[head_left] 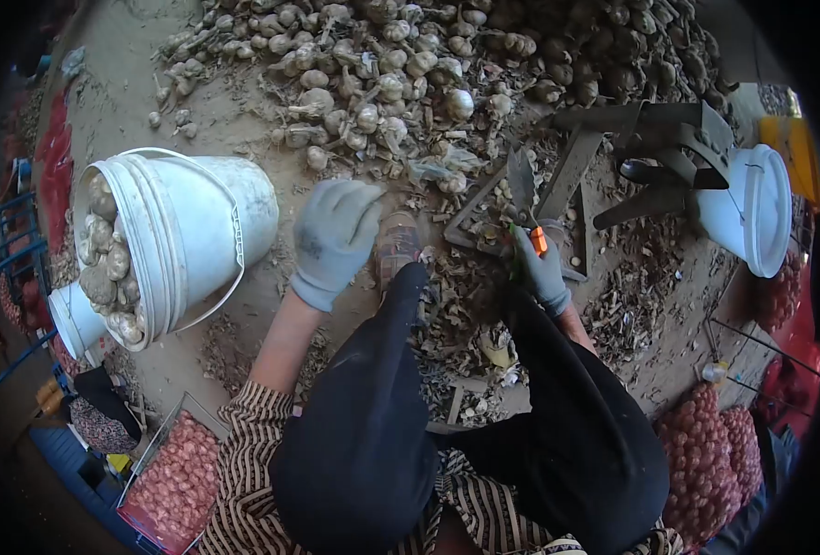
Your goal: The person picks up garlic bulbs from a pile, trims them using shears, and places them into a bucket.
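My left hand (331, 242), in a grey-white work glove, hangs between the white bucket and the garlic heap, above my shoe (398, 242). Its fingers are loosely bent, and nothing shows in them; the palm side is hidden. My right hand (541, 268), also gloved, is closed on garden shears with orange on the handle (538, 241). Their dark blades (521, 185) point away from me, towards the heap. The garlic bulbs (373, 116) lie in a broad pile ahead of both hands. More bulbs (105, 254) fill the tilted white bucket (211, 213) at left.
A wooden frame (572, 171) with a dark metal piece (673, 139) stands right of the shears. Beyond it is another white bucket (766, 208). Dry trimmings (470, 314) litter the floor between my legs. Red net sacks (706, 453) and a filled crate (179, 472) flank me.
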{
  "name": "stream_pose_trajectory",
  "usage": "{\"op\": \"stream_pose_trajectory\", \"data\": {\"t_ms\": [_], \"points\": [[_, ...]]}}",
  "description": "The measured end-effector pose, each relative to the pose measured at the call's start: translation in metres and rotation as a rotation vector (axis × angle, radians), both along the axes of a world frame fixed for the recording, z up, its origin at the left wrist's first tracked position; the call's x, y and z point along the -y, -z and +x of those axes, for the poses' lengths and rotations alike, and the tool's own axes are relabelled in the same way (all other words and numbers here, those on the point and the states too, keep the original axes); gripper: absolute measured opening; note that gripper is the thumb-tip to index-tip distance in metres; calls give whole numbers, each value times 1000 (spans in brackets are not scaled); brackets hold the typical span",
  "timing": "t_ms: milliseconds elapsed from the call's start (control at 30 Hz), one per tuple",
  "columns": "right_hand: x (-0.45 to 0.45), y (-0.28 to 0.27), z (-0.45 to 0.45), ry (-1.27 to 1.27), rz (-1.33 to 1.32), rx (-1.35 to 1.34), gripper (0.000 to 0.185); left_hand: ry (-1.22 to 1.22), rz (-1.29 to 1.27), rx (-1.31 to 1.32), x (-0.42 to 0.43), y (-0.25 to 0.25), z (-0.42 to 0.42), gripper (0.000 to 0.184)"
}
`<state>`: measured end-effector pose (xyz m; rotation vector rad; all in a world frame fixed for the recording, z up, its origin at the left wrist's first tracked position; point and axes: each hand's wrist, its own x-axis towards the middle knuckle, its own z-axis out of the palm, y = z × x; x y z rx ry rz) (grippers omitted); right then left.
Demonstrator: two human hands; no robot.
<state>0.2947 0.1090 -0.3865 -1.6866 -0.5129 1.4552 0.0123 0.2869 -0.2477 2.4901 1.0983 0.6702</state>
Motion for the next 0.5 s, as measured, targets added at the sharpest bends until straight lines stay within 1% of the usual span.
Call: {"op": "stream_pose_trajectory", "data": {"t_ms": [67,133,167,200,233,267,333,367,400,433,467,500], "points": [[-5,-18,-3,-37,32,4,25,93,-5,-33,-12,62,40,32],[-4,-16,-3,-23,24,23,25,79,-80,-208,-20,88,81,46],[-3,-16,-1,-14,26,-26,24,21,-158,-312,-24,101,94,59],[-4,-21,-1,0,13,-21,24,18,-307,-436,-33,113,99,57],[-6,-27,-1,14,-27,-79,24,12,-451,-564,-40,122,97,54],[-8,-31,-1,21,-61,-138,24,-62,-589,-399,-43,131,87,34],[-5,-27,0,43,-55,-121,24,-123,-731,-161,-38,114,69,20],[-5,-26,1,24,-26,-116,25,-98,-770,-81,-22,94,63,19],[-5,-27,0,1,5,-113,25,200,-853,-132,-1,85,54,20],[-7,-33,1,17,-31,-184,25,496,-925,-179,20,76,44,22],[-8,-34,-1,14,-28,-188,25,821,-974,-310,37,59,38,36],[-9,-35,-1,6,-31,-161,25,1039,-867,-546,50,49,31,53]]}}
